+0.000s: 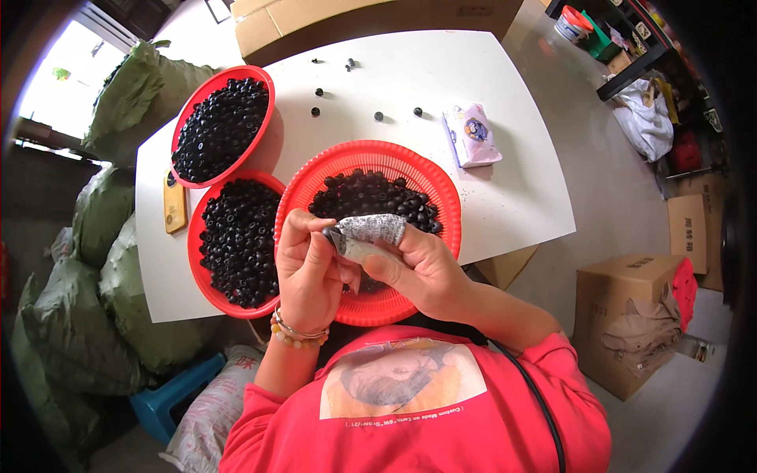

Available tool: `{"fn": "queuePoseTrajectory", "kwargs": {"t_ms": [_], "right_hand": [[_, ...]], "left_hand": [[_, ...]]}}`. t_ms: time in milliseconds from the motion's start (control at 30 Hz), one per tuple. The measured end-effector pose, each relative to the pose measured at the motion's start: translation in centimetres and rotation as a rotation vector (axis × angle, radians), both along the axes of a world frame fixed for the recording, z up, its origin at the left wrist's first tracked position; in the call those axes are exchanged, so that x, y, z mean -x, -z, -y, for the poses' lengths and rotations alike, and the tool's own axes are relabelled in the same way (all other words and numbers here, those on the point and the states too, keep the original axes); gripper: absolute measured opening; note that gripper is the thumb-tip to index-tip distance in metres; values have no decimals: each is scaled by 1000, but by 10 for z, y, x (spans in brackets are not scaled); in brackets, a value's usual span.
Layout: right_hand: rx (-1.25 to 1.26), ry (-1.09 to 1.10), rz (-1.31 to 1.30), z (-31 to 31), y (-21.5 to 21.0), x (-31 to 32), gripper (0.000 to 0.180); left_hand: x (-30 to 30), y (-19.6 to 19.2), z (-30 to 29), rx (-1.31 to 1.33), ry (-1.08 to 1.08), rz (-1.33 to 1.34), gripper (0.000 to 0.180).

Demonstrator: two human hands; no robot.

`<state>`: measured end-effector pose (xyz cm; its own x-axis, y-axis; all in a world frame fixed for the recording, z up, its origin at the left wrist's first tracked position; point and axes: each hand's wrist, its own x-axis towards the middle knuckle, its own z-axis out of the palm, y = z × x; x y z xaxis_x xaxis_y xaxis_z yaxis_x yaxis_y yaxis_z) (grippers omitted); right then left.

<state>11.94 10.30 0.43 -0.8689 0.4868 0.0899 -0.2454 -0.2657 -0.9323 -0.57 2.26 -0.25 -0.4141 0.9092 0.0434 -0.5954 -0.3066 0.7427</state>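
While both hands meet over the near red basket (pixel 441 229), the head view shows a small grey wrapped tool (pixel 367 235) lying crosswise between them, its long axis running left to right. The right hand (pixel 418 272) is curled snugly around it, thumb along the underside. The left hand (pixel 307 272) pinches narrowly at the tool's left tip, where 1 small black bead (pixel 329 233) seems to sit. Directly beneath lies the heap of black beads (pixel 371 195). 2 more red baskets (pixel 225 126) of beads stand to the left on the white table (pixel 512 197).
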Motion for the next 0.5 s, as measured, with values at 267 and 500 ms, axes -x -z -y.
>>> {"fn": "queuePoseTrajectory", "kwargs": {"t_ms": [267, 500], "right_hand": [[-206, 16, 4, -7, -4, -7, 36], [-209, -64, 44, -10, -10, -10, 36]], "left_hand": [[5, 1, 2, 27, 85, 204, 22], [2, 5, 4, -15, 180, 179, 23]]}}
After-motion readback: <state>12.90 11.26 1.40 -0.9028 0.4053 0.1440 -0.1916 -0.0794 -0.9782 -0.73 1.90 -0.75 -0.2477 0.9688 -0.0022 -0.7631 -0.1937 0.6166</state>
